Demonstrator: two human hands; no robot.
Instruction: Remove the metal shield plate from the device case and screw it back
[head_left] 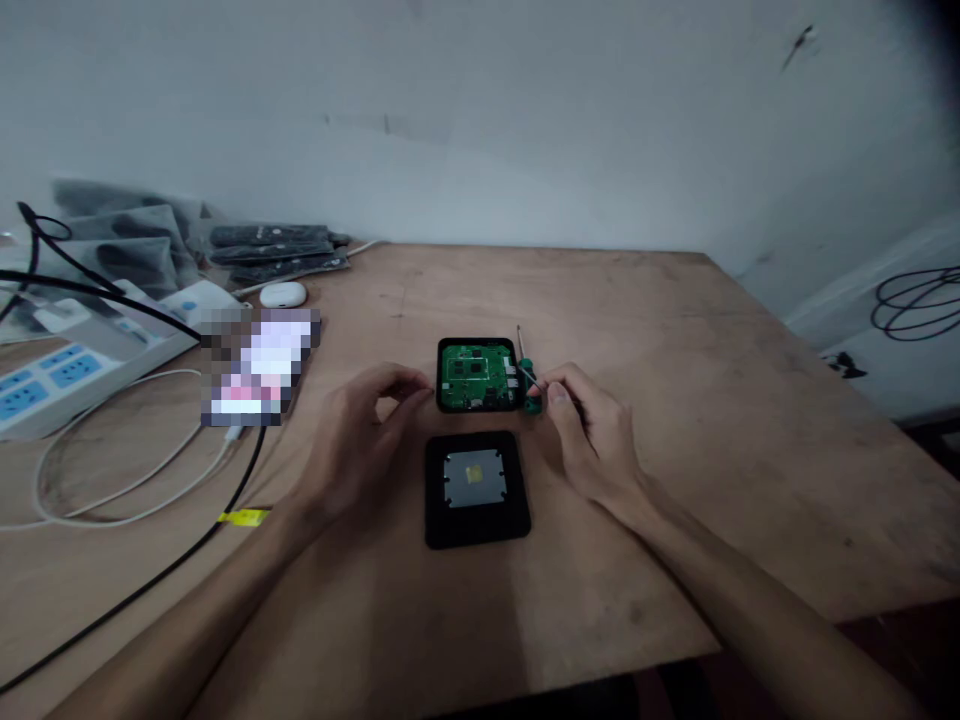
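A black square box (pixel 440 372) lies open on the table, its green circuit board (pixel 469 375) facing up. My left hand (pixel 375 415) is at the box's left edge, thumb and fingertips drawn together; I cannot tell what, if anything, they pinch. On the other side, my right hand (pixel 592 430) closes around a thin metal tool (pixel 529 377) that points at the box's right side. A screwdriver with a green handle (pixel 533 405) lies under that tool, close against the box. Nearer to me is the black square cover (pixel 478 528), with a grey metal plate (pixel 491 490) and a yellowish pad (pixel 474 474) on it.
On the left are a blurred-out phone (pixel 262 370) with a white cable (pixel 120 520), a white earbud case (pixel 283 294) and a power strip (pixel 97 370). Bagged black items (pixel 274 248) lie behind them. A black cable (pixel 187 550) with a yellow tag runs toward me.
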